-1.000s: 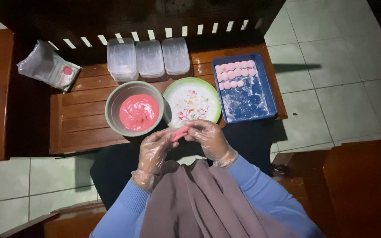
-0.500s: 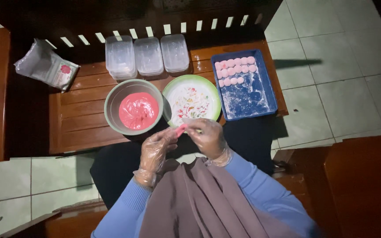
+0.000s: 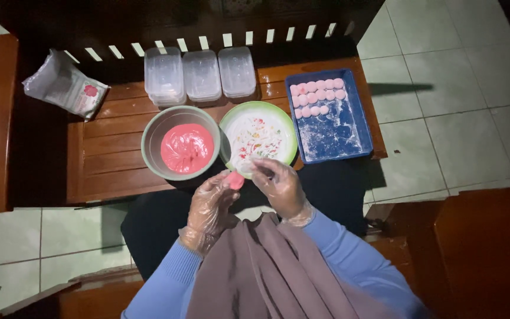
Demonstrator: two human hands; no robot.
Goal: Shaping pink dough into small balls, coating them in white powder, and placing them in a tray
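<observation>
1. Pale green floor tiles surround a dark brown slatted wooden bench [image 3: 107,156], seen from above; lighting is dim, corners fall to black.
2. Left hand [image 3: 211,207], in a clear plastic glove, cups a small pink lump of dough [image 3: 235,179] at its fingertips; fingers curl partly closed around it, holding it just off the lap.
3. Right hand [image 3: 278,186], also gloved, has its fingers bent and pinched near the lump, at the near rim of the plate. Whether it grips the dough or only touches it, I cannot tell.
4. Both hands meet in front of the body, close to the dishes, likely so the sticky piece stays within short reach of them.
5. Grey-green round bowl of bright pink batter [image 3: 186,147] sits just left of the green-rimmed white plate with coloured specks [image 3: 264,133]; the two rims touch or nearly so.
6. Blue rectangular tray dusted with white flour [image 3: 337,133] lies right of the plate; pale pink round balls [image 3: 317,97] are lined in rows at its far end, filling from the back.
7. Three stacks of clear lidded plastic boxes [image 3: 202,74] stand behind the bowl.
8. White crumpled bag [image 3: 66,88] rests at far left, well apart.
</observation>
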